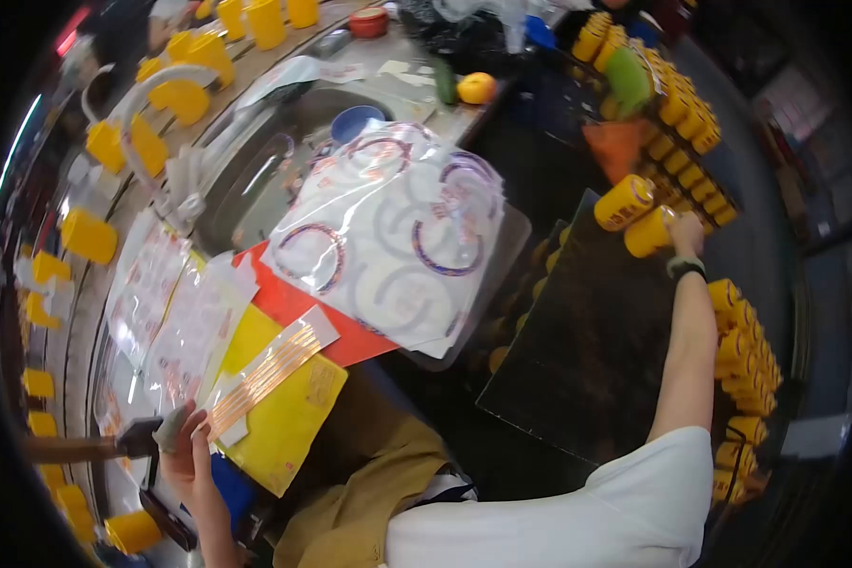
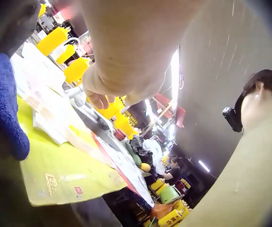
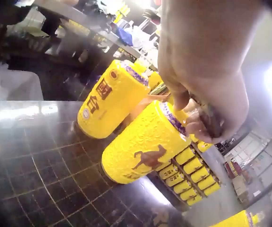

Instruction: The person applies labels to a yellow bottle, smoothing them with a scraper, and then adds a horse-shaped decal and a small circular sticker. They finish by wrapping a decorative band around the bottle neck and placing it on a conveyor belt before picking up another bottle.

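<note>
In the head view my right hand point(image 1: 688, 235) reaches out to the far right and grips the top of a yellow bottle point(image 1: 650, 233). The right wrist view shows fingers curled at that bottle's point(image 3: 143, 144) patterned purple band; a brown horse figure marks its side. A second yellow bottle point(image 3: 112, 99) stands close beside it, with red characters. My left hand point(image 1: 189, 464), fingers loosely bent, is by the near end of a strip sheet with orange stripes point(image 1: 265, 374). No object shows between its fingers in the left wrist view. The strip sheet lies over a yellow sheet point(image 1: 293, 417).
A clear-covered sheet with curved purple strips point(image 1: 379, 237) lies beside the sink point(image 1: 241, 194), over a red sheet point(image 1: 336, 327). Both bottles stand on a dark tabletop point(image 1: 577, 341). Rows of yellow bottles point(image 1: 743, 346) line the right. A faucet point(image 1: 137, 142) rises on the left.
</note>
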Motion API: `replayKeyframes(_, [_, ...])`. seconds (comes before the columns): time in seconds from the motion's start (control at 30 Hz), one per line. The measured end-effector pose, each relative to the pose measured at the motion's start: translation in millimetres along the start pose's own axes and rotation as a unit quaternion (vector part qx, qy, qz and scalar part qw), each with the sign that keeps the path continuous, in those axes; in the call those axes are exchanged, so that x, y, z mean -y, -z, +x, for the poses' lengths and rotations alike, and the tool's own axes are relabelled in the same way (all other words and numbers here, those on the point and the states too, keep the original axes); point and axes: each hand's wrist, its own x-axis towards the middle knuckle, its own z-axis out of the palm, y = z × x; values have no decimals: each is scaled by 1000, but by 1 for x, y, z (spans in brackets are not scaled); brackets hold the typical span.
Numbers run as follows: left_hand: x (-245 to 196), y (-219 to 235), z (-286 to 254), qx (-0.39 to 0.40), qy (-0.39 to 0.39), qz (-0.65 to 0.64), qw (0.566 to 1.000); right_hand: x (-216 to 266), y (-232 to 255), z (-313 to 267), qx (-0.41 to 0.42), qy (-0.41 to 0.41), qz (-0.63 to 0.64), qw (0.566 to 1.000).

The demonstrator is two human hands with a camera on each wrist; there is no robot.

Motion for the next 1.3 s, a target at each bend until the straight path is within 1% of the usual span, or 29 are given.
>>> replayKeyframes(0.03, [2,6,-3,-10,-3,-3,1000,-10,5,-3,7,52,-38,998])
replayKeyframes(0.1, [-8,8,-10,-20,4,-12,1000,-34,-18,25,31,83,20,996])
replayKeyframes(0.13, [0,13,-13,-28,-3,-34,999,-36,-16,17,-55,188,-63,979])
replayKeyframes(0.17, [-6,20,-16,-3,18,-42,999,-34,-16,11,-26,187,105,976])
replayKeyframes(0.2, [-17,23,-20,-22,23,-47,998,-27,-26,16,-94,216,43,971])
replayKeyframes(0.23, [4,37,-26,-36,11,-40,998,-13,-24,12,-45,254,133,957])
replayKeyframes(0.27, [-5,46,-29,-47,9,-47,998,0,-32,4,-63,283,222,931])
replayKeyframes(0.33, [-10,57,-34,-80,0,-77,994,25,-49,-13,-136,400,237,875])
replayKeyframes(0.37, [-4,67,-37,-106,-7,-97,990,54,-23,-73,-113,416,270,861])
replayKeyframes(0.4, [1,80,-43,-127,-13,-113,985,69,-12,-104,-131,480,301,814])
replayKeyframes(0.43, [6,96,-47,-162,-50,-99,981,94,15,-161,-120,494,318,800])
replayKeyframes(0.5, [19,141,-54,-269,-91,-20,959,145,109,-298,-179,549,312,754])
replayKeyframes(0.57, [40,203,-56,-420,-134,46,896,174,142,-369,-89,535,387,746])
replayKeyframes(0.6, [45,239,-64,-493,-101,175,846,173,104,-336,8,567,390,726])
replayKeyframes(0.63, [50,277,-72,-554,-65,298,775,187,112,-351,-6,603,383,700])
replayKeyframes(0.7, [60,338,-81,-631,27,321,706,213,126,-377,-24,644,364,672])
replayKeyframes(0.73, [72,367,-83,-633,18,316,707,228,144,-404,-10,656,382,651])
replayKeyframes(0.77, [89,394,-84,-640,-22,367,675,242,154,-421,-17,653,384,653])
replayKeyframes(0.8, [100,409,-79,-644,-61,417,639,254,160,-438,-3,668,390,634])
replayKeyframes(0.83, [114,416,-74,-646,-67,412,640,265,168,-452,10,684,395,613])
replayKeyframes(0.9, [130,423,-75,-571,131,358,727,286,187,-485,7,701,389,597])
replayKeyframes(0.93, [137,423,-76,-580,129,358,720,294,194,-501,12,723,378,578])
replayKeyframes(1.0, [138,414,-69,-648,57,341,679,303,203,-532,23,735,390,555])
replayKeyframes(1.03, [137,412,-70,-658,59,344,667,306,204,-546,36,744,392,539])
replayKeyframes(1.07, [136,410,-70,-658,43,324,678,309,200,-559,22,756,410,509])
replayKeyframes(1.1, [136,408,-71,-659,27,305,687,308,205,-577,64,753,413,509])
replayKeyframes(1.17, [140,405,-73,-666,22,324,672,309,200,-602,95,764,428,473])
replayKeyframes(1.23, [141,411,-70,-668,5,343,660,314,197,-627,86,770,452,443])
replayKeyframes(1.3, [144,408,-69,-674,-77,297,672,306,200,-644,78,772,465,426])
